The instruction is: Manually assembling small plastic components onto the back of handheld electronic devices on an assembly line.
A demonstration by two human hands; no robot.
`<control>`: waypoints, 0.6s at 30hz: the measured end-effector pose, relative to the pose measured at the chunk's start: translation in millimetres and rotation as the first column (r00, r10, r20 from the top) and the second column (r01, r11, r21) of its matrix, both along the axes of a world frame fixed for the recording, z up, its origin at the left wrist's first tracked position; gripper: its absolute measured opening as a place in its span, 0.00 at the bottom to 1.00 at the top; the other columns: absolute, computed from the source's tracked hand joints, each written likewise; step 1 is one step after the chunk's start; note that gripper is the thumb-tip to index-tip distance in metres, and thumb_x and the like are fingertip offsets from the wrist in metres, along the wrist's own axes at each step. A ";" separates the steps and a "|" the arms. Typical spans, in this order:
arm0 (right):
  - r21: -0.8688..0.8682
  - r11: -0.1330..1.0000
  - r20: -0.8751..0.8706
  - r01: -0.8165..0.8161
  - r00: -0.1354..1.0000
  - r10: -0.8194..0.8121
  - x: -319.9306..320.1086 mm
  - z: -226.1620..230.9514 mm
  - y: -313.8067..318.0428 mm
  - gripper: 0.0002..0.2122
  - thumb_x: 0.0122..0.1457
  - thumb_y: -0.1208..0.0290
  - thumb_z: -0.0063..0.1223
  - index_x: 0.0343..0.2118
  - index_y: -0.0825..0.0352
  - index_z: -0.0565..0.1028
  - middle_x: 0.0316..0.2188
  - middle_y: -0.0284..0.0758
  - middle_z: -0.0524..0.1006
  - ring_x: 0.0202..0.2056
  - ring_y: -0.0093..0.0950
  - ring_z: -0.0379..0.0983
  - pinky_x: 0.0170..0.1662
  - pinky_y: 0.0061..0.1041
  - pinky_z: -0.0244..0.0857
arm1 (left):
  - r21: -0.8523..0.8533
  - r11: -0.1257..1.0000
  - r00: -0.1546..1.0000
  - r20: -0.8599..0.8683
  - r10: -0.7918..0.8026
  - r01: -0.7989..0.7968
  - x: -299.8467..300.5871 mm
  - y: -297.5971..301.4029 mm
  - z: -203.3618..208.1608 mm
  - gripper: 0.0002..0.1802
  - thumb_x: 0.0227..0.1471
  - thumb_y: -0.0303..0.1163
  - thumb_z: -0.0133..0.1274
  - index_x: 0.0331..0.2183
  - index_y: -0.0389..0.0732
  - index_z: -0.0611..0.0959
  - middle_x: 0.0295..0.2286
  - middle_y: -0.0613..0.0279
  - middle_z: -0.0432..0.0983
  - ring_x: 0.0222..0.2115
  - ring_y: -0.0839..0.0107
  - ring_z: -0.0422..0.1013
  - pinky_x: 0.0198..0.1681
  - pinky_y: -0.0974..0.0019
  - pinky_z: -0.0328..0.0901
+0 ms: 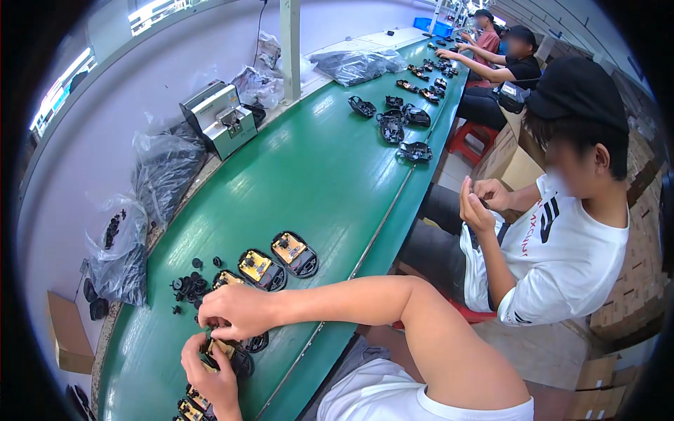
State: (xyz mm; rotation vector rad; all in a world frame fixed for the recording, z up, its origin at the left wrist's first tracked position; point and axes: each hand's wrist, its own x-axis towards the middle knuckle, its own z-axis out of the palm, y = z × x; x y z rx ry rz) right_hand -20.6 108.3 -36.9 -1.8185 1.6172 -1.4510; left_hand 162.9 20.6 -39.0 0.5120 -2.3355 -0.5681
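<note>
My left hand [210, 375] grips a half-assembled computer mouse [242, 361], a black bottom shell with a yellow circuit board, at the near end of the green work surface. Just above it, my right hand [239, 311] has its fingers pinched together at the mouse's far end; what they hold is hidden. Beside the right fingertips lies a pile of small black round parts [186, 286] that look like scroll wheels. Further open mice with yellow boards stand in a row beyond my hands, such as this mouse shell [295, 254], and several more lie below my left hand.
Black mouse shells [391, 128] are grouped farther up the long green bench [295, 168]. A grey-green machine [223, 121] and plastic bags of dark parts [168, 168] line the left edge. A co-worker [562, 231] sits close on my right, with others beyond. Cardboard box [69, 333] at left.
</note>
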 end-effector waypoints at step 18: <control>0.077 0.993 -0.388 0.090 0.920 -0.054 -15.0 -11.0 -0.2 0.06 0.47 0.69 0.61 0.28 0.62 0.77 0.31 0.34 0.77 0.38 0.37 0.72 0.46 0.37 0.64 | -0.100 0.995 0.982 0.186 0.008 0.011 -33.6 1.4 -9.4 0.12 0.44 0.27 0.61 0.33 0.36 0.77 0.36 0.54 0.76 0.40 0.52 0.70 0.45 0.55 0.62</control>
